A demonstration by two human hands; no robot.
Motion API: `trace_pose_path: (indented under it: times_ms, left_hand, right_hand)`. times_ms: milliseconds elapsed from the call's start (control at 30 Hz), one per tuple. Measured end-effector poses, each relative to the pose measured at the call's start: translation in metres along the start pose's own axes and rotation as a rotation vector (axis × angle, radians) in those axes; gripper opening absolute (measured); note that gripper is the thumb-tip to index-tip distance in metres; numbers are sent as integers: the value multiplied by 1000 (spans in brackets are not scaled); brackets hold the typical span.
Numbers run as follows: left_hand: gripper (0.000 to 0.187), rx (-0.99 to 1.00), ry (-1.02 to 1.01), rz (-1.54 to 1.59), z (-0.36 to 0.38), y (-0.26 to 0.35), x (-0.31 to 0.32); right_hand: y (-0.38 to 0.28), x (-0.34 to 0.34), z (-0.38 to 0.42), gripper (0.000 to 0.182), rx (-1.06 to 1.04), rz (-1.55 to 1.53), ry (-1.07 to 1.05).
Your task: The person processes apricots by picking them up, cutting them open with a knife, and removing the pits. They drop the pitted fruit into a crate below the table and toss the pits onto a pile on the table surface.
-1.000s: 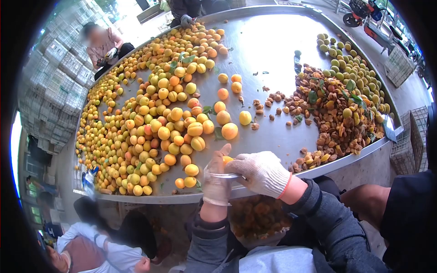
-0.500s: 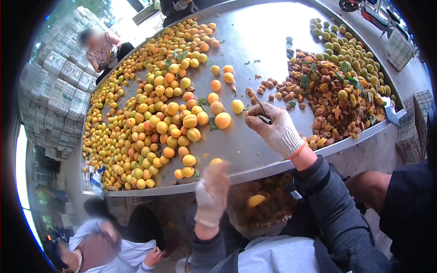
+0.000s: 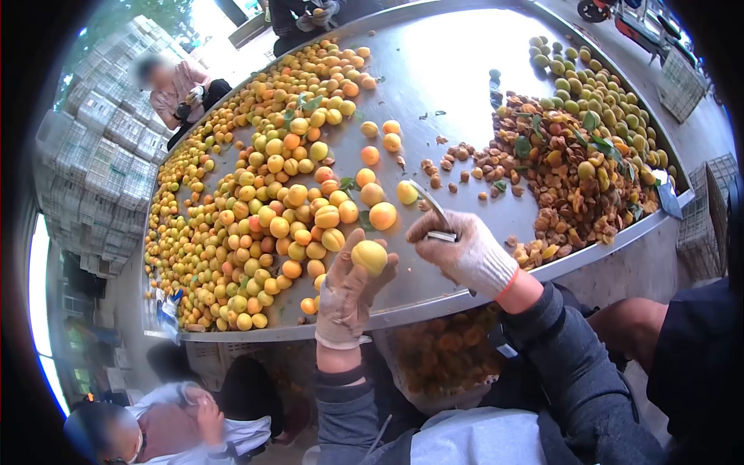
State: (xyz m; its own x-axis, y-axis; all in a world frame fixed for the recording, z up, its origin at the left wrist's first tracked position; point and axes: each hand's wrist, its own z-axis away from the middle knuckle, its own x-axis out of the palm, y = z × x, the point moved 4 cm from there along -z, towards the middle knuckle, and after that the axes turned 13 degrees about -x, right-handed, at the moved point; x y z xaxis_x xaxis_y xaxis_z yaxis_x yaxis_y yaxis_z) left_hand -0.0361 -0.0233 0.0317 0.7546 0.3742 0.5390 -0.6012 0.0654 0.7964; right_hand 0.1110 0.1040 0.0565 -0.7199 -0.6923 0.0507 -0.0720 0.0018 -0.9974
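Observation:
My gloved left hand (image 3: 346, 296) holds a whole yellow apricot (image 3: 370, 256) up over the near rim of the steel table (image 3: 434, 101). My gloved right hand (image 3: 463, 249) grips a small knife (image 3: 431, 208), blade pointing up and away, just right of that apricot. A broad heap of yellow and orange apricots (image 3: 263, 194) covers the table's left half. Brown pits and scraps (image 3: 566, 194) lie piled at the right. Below the table edge, between my arms, sits a container of cut apricot halves (image 3: 446, 353).
Greenish apricots (image 3: 604, 93) lie at the far right. Other people sit around the table: one at the far left (image 3: 174, 85), one at the top (image 3: 306, 12), one below left (image 3: 170, 418). Stacked crates (image 3: 93, 170) stand at left.
My left hand dropped fruit below the table edge, then came up holding a fresh apricot. My right hand reached out over the pits with the knife and drew back toward the left hand.

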Motion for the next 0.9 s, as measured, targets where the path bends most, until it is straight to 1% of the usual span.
trace_pose_path:
  times_ms: [33, 67, 100, 133, 200, 233, 333, 433, 533, 600, 633, 667, 733, 800, 833, 900]
  left_hand:
    - [55, -13, -43, 97, -2, 5, 4]
    - [55, -3, -45, 98, -6, 6, 5]
    - [54, -14, -82, 185, -10, 6, 7]
    - [53, -27, -122, 273, -15, 5, 7]
    - [52, -2, -142, 256, -26, -2, -2]
    - [52, -4, -132, 272, -29, -7, -5]
    - [51, 8, -93, 231, -27, -11, 1]
    - [55, 60, -6, 209, -23, -8, 4]
    - [60, 57, -10, 193, -21, -7, 3]
    - [61, 130, 79, 152, -17, -7, 2]
    - [61, 129, 80, 153, -14, -7, 3]
    - [61, 155, 158, 41, -9, -5, 4]
    - [61, 183, 235, -69, -5, -3, 7]
    - [61, 240, 276, -168, -2, -2, 10]
    - [61, 242, 274, -167, -1, -2, 8]
    - [63, 540, 407, -858, 10, 5, 16]
  right_hand:
    - [0, 5, 2, 9, -7, -9, -46]
    - [0, 9, 5, 9, -14, -16, -91]
    - [8, 13, 4, 10, -103, 18, -119]
    - [18, 17, 5, 10, -107, 25, -119]
    - [11, 26, 5, 11, -386, 216, -143]
    - [11, 27, 8, 15, -299, 316, -204]
    - [7, 35, 9, 17, -331, 398, -217]
    - [7, 41, 6, 18, -316, 441, -217]
    - [7, 47, 4, 18, -305, 482, -212]
    - [8, 49, 4, 18, -292, 514, -212]
    - [7, 50, 2, 19, -271, 524, -234]
    - [6, 51, 2, 20, -251, 534, -257]
    - [12, 50, 1, 19, -273, 513, -269]
    - [12, 52, 0, 18, -297, 492, -283]
    - [10, 51, -1, 19, -263, 543, -299]
    - [10, 51, -1, 20, -224, 600, -315]
